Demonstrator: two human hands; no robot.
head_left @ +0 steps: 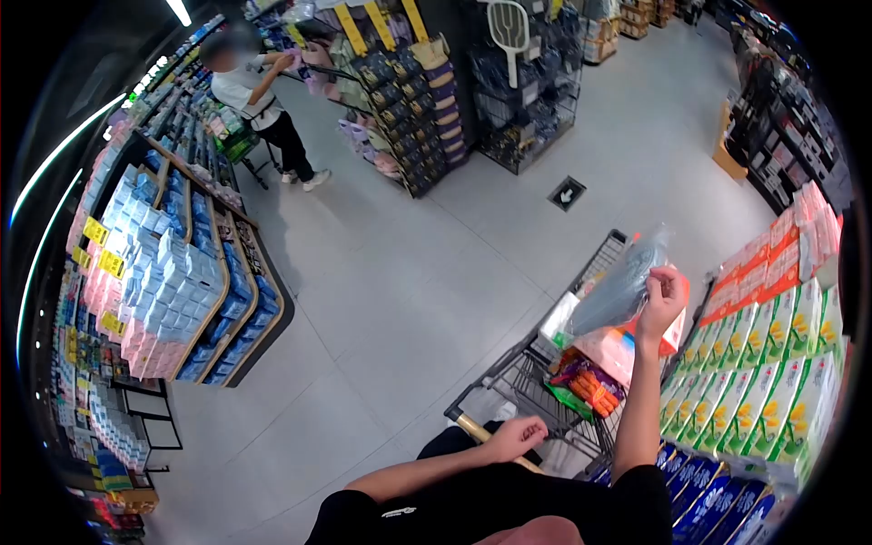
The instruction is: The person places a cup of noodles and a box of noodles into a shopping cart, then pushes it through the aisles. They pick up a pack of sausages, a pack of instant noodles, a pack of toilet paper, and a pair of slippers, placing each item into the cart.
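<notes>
My right hand (666,292) reaches over the shopping cart (490,374), with its fingers closed at the edge of a clear plastic bag (616,289) with something grey-blue inside. Exactly where the fingers grip it is hard to see. My left hand (516,439) is curled closed just over the cart's handle (474,429), and nothing shows in it. In the cart, below the bag, are a pink-and-white package (607,350) and a pack of orange, sausage-like food (595,392).
Stacked green-and-white packs (745,372) stand close on the right, with blue packs (718,490) below. A rounded shelf display (182,282) of blue and pink packs is at left. Farther off, a person (263,100) stands by a slipper rack (400,109). Grey floor (391,272) lies between.
</notes>
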